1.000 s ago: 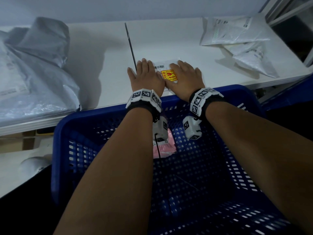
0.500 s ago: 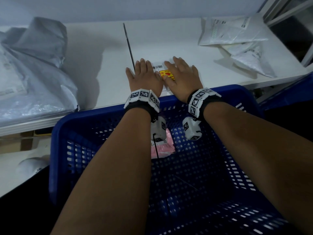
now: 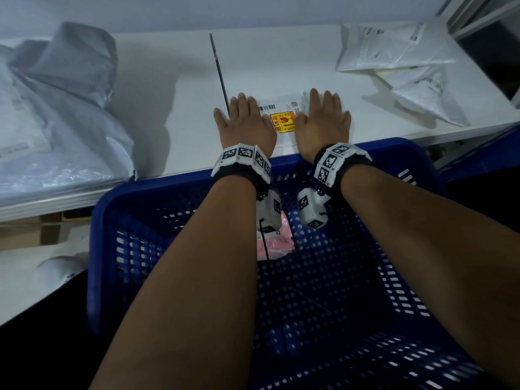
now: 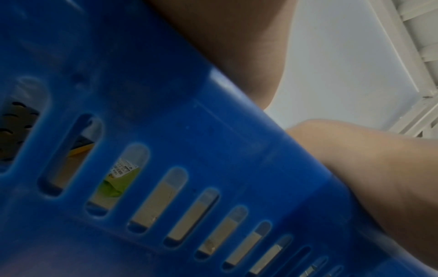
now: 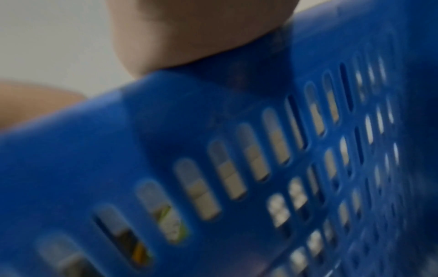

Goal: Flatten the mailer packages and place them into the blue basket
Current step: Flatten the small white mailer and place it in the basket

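Note:
A small white mailer [image 3: 282, 114] with a barcode label and a yellow-red sticker lies flat on the white table [image 3: 168, 88], just beyond the blue basket [image 3: 118, 209]. My left hand [image 3: 243, 119] presses its left part, palm down with straight fingers. My right hand [image 3: 323, 116] presses its right part the same way. Both wrists hang over the basket's far rim. A pink package [image 3: 277, 243] lies inside the basket. Each wrist view shows the slotted basket wall [image 4: 166, 131] [image 5: 213, 150] close up with the heel of a hand above it; fingers are hidden there.
A heap of large grey mailers [image 3: 50, 116] fills the table's left side. More white mailers [image 3: 394, 66] lie at the back right. A thin dark seam [image 3: 219, 71] runs across the table. A metal frame [image 3: 484, 18] stands at the far right.
My hands have slid apart over the mailer, the right one further to the right, so the label and sticker between them show more. The left hand has hardly moved.

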